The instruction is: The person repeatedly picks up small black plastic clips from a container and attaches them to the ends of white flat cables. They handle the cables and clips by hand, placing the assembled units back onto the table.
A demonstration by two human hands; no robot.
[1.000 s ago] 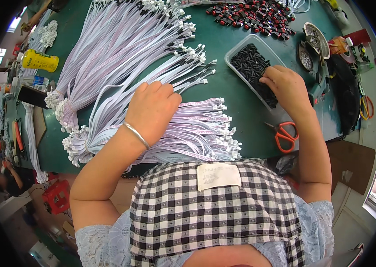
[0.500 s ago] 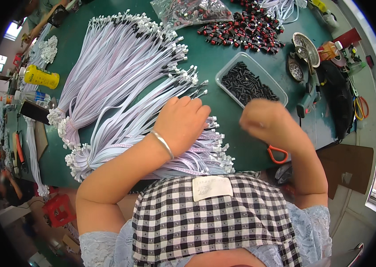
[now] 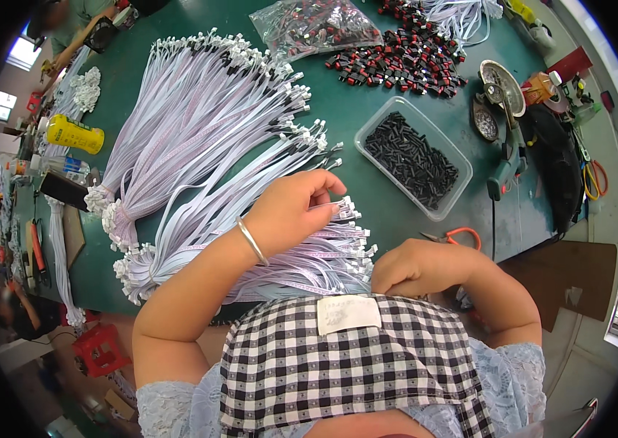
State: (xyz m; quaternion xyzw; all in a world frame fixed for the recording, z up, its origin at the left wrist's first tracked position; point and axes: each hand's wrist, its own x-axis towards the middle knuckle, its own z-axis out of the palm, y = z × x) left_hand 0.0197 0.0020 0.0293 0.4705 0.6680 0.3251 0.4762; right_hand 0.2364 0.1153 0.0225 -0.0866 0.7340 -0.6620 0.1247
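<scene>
My left hand [image 3: 298,208], with a silver bangle at its wrist, rests over a fanned bundle of flat white ribbon cables [image 3: 214,193]. Its thumb and forefinger stand apart beside the small white connectors [image 3: 349,209] at the cable ends. My right hand [image 3: 418,269] is closed at the table's near edge, just right of the cable ends. Its fingertips are tucked under, so anything in them is hidden. Beyond it stands a clear plastic box [image 3: 449,208] holding many short black tube pieces [image 3: 411,157]. Orange-handled scissors [image 3: 462,235] lie just past my right hand.
A larger cable bundle [image 3: 192,117] spreads at the far left. Red and black small parts [image 3: 404,62] lie heaped at the back, beside a filled clear bag [image 3: 316,29]. A green tool [image 3: 506,175] and metal dish [image 3: 502,84] are at right. A yellow bottle [image 3: 75,135] lies left.
My right hand has come down and toward me, from the box's near edge to the table's near edge. My left hand has shifted slightly nearer, and its thumb and forefinger now show apart.
</scene>
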